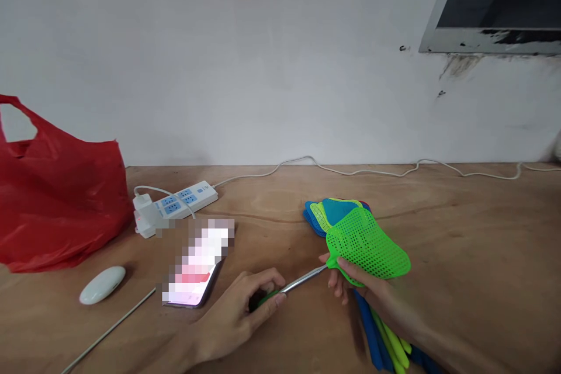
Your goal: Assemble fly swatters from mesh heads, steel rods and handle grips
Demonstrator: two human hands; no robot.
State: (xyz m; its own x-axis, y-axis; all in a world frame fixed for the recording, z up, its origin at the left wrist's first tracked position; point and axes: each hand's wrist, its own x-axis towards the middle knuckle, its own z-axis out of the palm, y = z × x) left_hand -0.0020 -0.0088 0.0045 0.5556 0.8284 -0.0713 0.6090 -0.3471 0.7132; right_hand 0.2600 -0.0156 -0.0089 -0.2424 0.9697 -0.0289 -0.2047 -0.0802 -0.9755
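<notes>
The person seated or standing at the bench (473,245) has both hands on 1 green fly swatter (366,242), which is to the right of the smartphone (199,274). The left hand (236,310), just right of the phone, is curled around the swatter's green grip (268,298). The right hand (370,283), farther right of the phone, pinches the neck below the mesh head, thumb on top and fingers underneath. The silver shaft (303,281) runs bare between the 2 hands, sloping up towards the head.

Well right of the phone, I see a stack of fly swatters (342,212) in blue and yellow-green, partly covered by the green mesh; their handles (383,336) poke out under the right forearm. Just behind the phone is a white power strip (195,197) with a plugged-in adapter (148,219). Left of the phone are a white oval object (103,285) and, farther off, a red plastic bag (65,204). The phone's lit screen is blurred into blocks.
</notes>
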